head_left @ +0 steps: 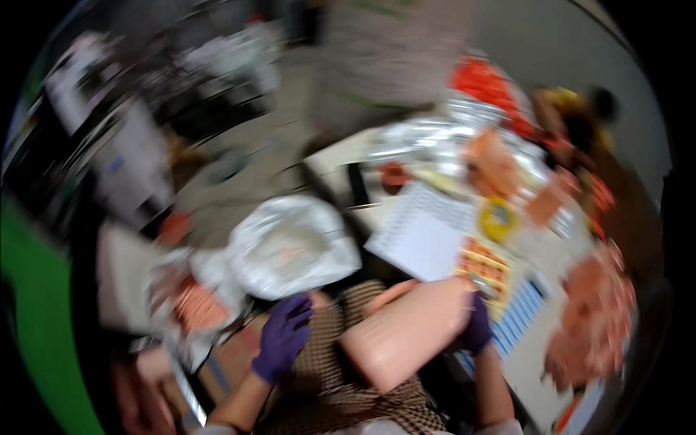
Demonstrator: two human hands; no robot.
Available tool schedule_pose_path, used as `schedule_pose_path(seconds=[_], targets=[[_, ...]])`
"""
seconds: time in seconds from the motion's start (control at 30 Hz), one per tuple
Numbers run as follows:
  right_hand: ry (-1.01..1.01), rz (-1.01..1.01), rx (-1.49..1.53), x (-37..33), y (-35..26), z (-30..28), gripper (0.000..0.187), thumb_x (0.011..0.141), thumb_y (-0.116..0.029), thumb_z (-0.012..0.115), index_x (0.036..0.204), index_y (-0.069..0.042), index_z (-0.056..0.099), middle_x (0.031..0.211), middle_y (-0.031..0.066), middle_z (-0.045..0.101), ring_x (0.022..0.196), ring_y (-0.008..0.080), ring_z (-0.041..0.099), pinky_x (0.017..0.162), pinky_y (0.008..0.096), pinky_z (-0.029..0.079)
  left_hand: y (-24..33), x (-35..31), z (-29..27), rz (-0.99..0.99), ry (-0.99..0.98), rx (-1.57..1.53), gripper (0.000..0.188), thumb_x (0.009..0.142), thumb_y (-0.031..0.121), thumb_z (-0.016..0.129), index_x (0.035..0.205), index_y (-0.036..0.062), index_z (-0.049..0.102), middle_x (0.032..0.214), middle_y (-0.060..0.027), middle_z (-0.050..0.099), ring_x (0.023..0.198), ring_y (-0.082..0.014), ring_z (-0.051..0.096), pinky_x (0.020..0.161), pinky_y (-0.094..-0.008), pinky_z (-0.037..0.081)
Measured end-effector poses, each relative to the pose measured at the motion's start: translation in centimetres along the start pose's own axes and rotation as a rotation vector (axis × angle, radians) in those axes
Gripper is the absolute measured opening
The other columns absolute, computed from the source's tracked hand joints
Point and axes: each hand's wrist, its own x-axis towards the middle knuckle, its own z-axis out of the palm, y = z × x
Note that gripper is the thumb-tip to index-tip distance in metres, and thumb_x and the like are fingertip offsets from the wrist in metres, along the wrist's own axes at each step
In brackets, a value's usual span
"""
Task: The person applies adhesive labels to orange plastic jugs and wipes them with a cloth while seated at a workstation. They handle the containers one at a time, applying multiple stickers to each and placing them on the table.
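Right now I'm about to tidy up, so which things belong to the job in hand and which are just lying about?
Probably in the job, judging by grip and colour:
large peach-coloured piece, in the right hand
similarly coloured pile at right

Apparently just lying about:
white sheet
yellow ring
dark flat object

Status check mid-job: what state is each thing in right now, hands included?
Left hand: gloved, open, holding nothing.
Right hand: gloved, closed on the pink jug's far end.
Pink jug: held tilted on its side.
Middle bag: open, contents too blurred to tell.
Left bag: open, pink pieces inside.
Paper: flat on the table.
Yellow roll: on the table.
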Motion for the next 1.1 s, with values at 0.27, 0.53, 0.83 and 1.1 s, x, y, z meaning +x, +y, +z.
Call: schedule_pose_path(seconds=[0.27,0.53,0.83,1.1], targets=[[0.351,1.053,1.658,0.3,13.9,8.5,0.032,0.101,-0.021,0.057,0.127,-0.004,0.061,0.122,0.0138,0.066,0.114,0.0237,0.062,0.096,0.0379,0.052,-6.6,-16.7,-18.9,0.212,0.374,1.036,0.024,0.093,0.007,0.063,0.117,0.0051,0.066,0.115,-0.0161,0.067,0.105,-0.0299,0.067,0.094,-0.0388,0.054],[0.038,0.753,2.316,-1.8,6.6,13.8,0.033,0.104,-0.011,0.052,0.135,-0.005,0.060,0.127,0.0162,0.067,0.120,0.0222,0.063,0.093,0.0288,0.055,-7.9,-37.5,-35.8,-1.313,0.690,1.545,0.048,0.097,0.045,0.046,0.123,0.0088,0.064,0.114,-0.0098,0.070,0.124,-0.0242,0.055,0.102,-0.0546,0.037],[0.217,0.831,0.931,6.3,-11.9,4.2,0.017,0.097,-0.012,0.062,0.112,-0.006,0.063,0.091,0.0031,0.064,0.083,0.0124,0.061,0.075,0.0260,0.051,-13.4,-29.1,-44.4,-1.357,0.417,1.627,0.052,0.097,0.051,0.044,0.118,0.0109,0.068,0.108,-0.0086,0.071,0.120,-0.0252,0.053,0.100,-0.0580,0.034],[-0.082,0.495,0.892,7.4,-16.7,8.0,0.017,0.097,-0.010,0.062,0.112,-0.003,0.066,0.101,0.0053,0.067,0.094,0.0156,0.064,0.087,0.0298,0.051,-12.8,-23.6,-43.2,-1.129,0.553,1.609,0.049,0.096,0.048,0.047,0.115,0.0096,0.070,0.100,-0.0083,0.070,0.108,-0.0251,0.055,0.092,-0.0534,0.037]])
